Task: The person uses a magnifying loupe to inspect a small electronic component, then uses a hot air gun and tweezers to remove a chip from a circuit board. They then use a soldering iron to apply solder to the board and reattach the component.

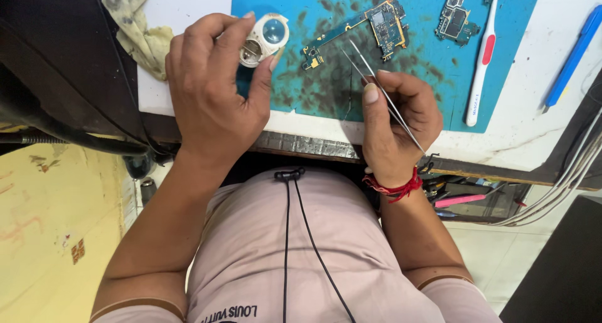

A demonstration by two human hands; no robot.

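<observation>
Now gripped: cream round magnifier loupe [265,38] in left hand [213,91], thin steel tweezers [382,94] in right hand [395,125]; inspecting green circuit board [370,28], steady aim needed next.

Location type: small electronics repair bench; evidence follows. A stained blue work mat [326,85] covers the white benchtop [520,129]; bare circuit boards [376,28] lie on the mat; fine tweezers [382,91], a cleaning toothbrush [481,60] and a loupe [266,38] are present; hand tools fill an open drawer [470,201] below the bench.
</observation>
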